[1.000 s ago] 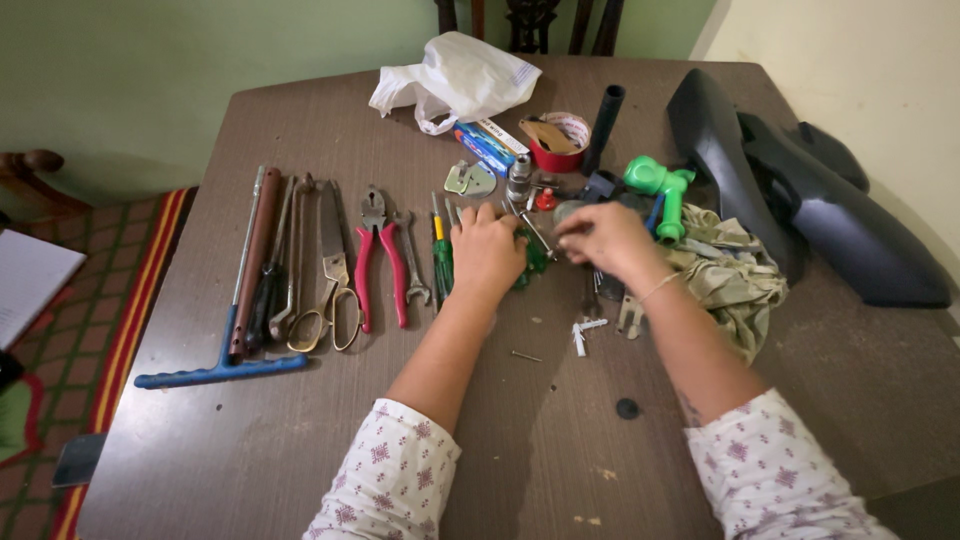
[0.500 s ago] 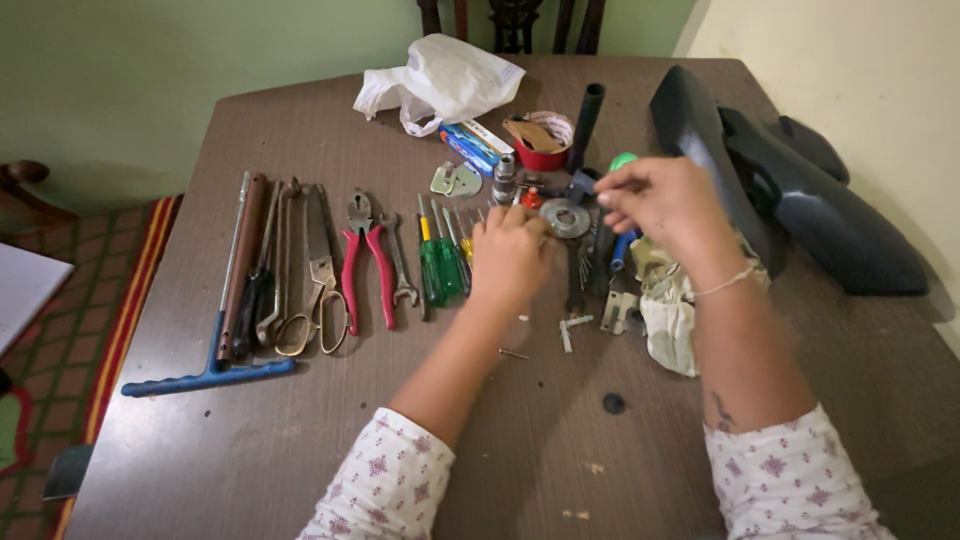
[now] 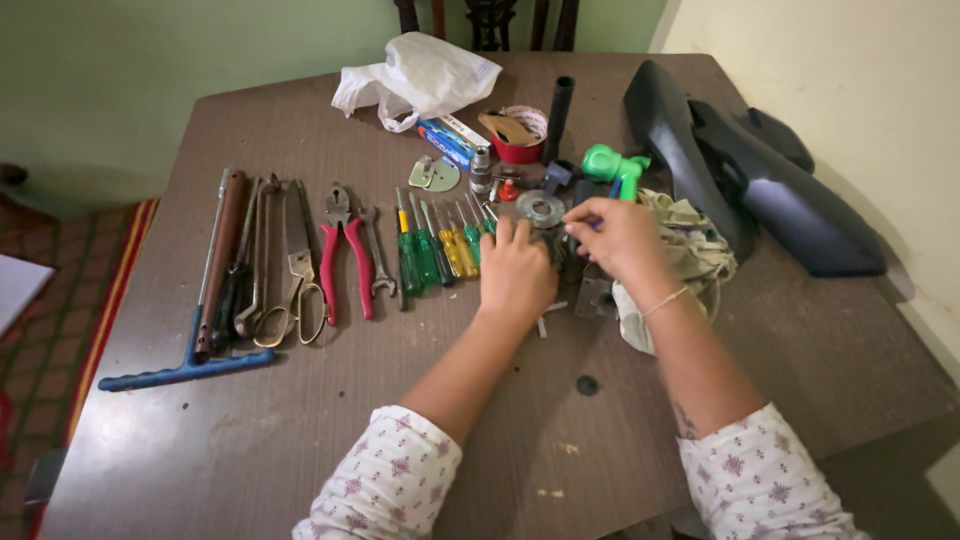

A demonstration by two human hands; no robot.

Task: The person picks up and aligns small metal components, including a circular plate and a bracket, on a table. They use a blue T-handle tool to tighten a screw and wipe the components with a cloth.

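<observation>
A: What is touched by the left hand [image 3: 515, 272]?

B: It is laid flat, fingers together, just right of the row of screwdrivers [image 3: 440, 250], at the middle of the table [image 3: 250, 450]; nothing is seen to be clamped in it; its fingertips are placed beside a round metal disc [image 3: 541, 208].

A: And the right hand [image 3: 622, 238]?

B: It is held just right of the left one, above a crumpled cloth [image 3: 690, 255]; its fingers are pinched together at the disc's right edge; what is pinched cannot be told, though something blue is glimpsed at the fingertips.

A: What is found about the hands?

B: A green plastic fitting [image 3: 610, 165] is seen just far of the right hand; small metal parts are scattered between and near the two hands, partly hidden; a small dark round piece [image 3: 588, 385] is left nearer, well apart.

A: And to the left?

B: Red pliers [image 3: 344, 255] are laid left of the screwdrivers, with a spanner [image 3: 376, 262] between; scissors [image 3: 298, 285], long rods and a blue-handled tool [image 3: 185, 370] are lined up further left.

A: At the far side?

B: A white bag [image 3: 420, 78], a red bowl [image 3: 520, 140] and a black tube [image 3: 558, 115] are set there; a black moulded panel [image 3: 750, 170] is placed at the right.
</observation>
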